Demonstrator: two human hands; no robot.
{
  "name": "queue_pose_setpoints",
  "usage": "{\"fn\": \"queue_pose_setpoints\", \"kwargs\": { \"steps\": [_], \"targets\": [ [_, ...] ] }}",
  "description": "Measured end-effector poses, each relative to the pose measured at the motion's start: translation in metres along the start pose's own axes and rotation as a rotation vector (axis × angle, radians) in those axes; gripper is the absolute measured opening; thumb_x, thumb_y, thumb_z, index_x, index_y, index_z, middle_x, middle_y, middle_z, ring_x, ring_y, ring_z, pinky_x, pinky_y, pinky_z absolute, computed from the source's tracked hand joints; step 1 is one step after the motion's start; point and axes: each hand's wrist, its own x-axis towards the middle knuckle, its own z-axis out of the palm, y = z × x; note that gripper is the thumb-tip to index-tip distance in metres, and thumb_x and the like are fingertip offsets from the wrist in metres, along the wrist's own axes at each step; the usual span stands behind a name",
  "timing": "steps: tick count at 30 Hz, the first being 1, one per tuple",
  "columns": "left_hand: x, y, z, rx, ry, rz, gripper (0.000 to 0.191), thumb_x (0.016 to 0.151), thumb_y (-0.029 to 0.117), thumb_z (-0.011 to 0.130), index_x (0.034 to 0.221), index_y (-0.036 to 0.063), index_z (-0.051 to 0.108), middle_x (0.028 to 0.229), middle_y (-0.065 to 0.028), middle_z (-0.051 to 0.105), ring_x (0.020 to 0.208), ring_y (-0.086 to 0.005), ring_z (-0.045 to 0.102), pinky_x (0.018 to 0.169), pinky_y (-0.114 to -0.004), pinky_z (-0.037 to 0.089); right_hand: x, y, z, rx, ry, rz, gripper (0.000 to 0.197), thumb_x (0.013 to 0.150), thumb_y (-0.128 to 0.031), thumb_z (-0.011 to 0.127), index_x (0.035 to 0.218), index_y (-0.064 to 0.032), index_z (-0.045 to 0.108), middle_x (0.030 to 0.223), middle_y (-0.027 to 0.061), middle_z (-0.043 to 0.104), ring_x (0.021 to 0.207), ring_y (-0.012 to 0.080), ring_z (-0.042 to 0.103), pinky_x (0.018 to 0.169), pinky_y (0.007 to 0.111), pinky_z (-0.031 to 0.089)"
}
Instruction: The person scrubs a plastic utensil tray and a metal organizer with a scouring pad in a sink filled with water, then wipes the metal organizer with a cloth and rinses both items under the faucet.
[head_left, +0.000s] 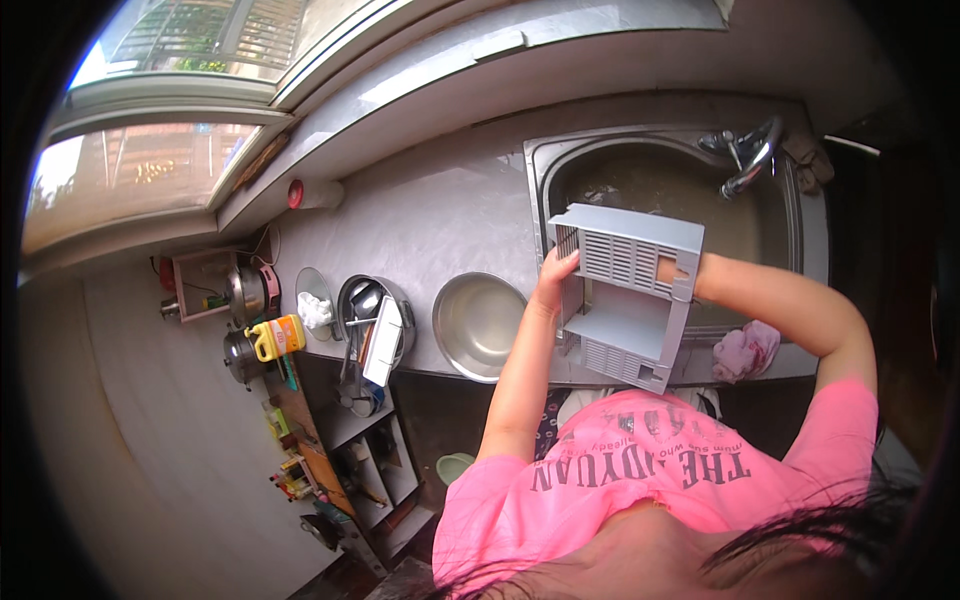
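A grey plastic slatted rack (626, 292) with open compartments is held up over the front left of the metal sink (532, 187). My left hand (559, 271) is closed on its left side, thumb on the slatted edge. My right hand (669, 270) reaches into the rack from the right; part of it shows through a cutout, while its fingers are hidden behind the slats, so its hold cannot be told. Cloudy water lies in the sink, below a chrome faucet (752, 157). A wide metal basin (480, 326) stands left of my left forearm.
Left of the basin are a pot (409, 319) holding utensils and a glass lid (307, 281) with a crumpled white item. A yellow jug (279, 337) is farther left. A pink cloth (746, 351) lies at the counter's front right; a brown cloth (808, 161) hangs behind the faucet.
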Motion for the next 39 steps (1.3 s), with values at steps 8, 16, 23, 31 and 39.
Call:
{"fn": "queue_pose_setpoints", "kwargs": {
  "steps": [8,16,23,31,39],
  "targets": [
    [-0.008,-0.007,0.004,-0.111,-0.047,-0.067,0.056,0.077,0.027,0.062,0.123,-0.0014,0.047,0.110,-0.0108,0.059,0.101,-0.0215,0.058,0.089,-0.034,0.045,-0.036,0.033,0.014,0.405,0.045,0.283,0.028,0.085,-0.016,0.055,0.107,0.0011,0.060,0.102,0.0127,0.063,0.089,0.0172,0.060,0.082,0.028,0.048],
    [0.000,-0.008,-0.005,0.039,-0.064,0.023,0.050,0.073,0.024,0.068,0.114,-0.0015,0.053,0.105,-0.0075,0.060,0.096,-0.0154,0.056,0.087,-0.028,0.042,-0.059,0.041,0.000,0.505,0.096,0.352,0.028,0.086,-0.016,0.054,0.108,0.0009,0.060,0.102,0.0117,0.063,0.089,0.0163,0.060,0.081,0.028,0.048],
    [0.002,-0.025,0.006,0.034,-0.041,0.098,0.061,0.070,0.030,0.073,0.118,-0.0007,0.049,0.107,-0.0070,0.058,0.098,-0.0163,0.055,0.088,-0.030,0.042,-0.056,0.064,0.004,0.615,0.164,0.409,0.028,0.087,-0.017,0.054,0.108,0.0007,0.059,0.103,0.0109,0.063,0.089,0.0156,0.060,0.081,0.027,0.048],
    [-0.005,-0.027,0.006,-0.106,-0.139,0.118,0.072,0.061,0.025,0.078,0.122,0.0032,0.047,0.107,-0.0068,0.058,0.098,-0.0168,0.056,0.087,-0.030,0.044,-0.061,0.086,0.010,0.744,0.213,0.498,0.029,0.088,-0.018,0.054,0.109,0.0004,0.059,0.103,0.0100,0.063,0.089,0.0148,0.059,0.081,0.027,0.048],
    [-0.006,-0.035,0.010,-0.088,-0.035,0.015,0.056,0.071,0.024,0.070,0.117,-0.0010,0.050,0.105,-0.0073,0.059,0.095,-0.0144,0.055,0.086,-0.029,0.042,-0.058,0.103,-0.011,0.795,0.232,0.575,0.029,0.089,-0.019,0.053,0.110,0.0002,0.059,0.104,0.0091,0.062,0.089,0.0140,0.059,0.081,0.026,0.048]
  ]
}}
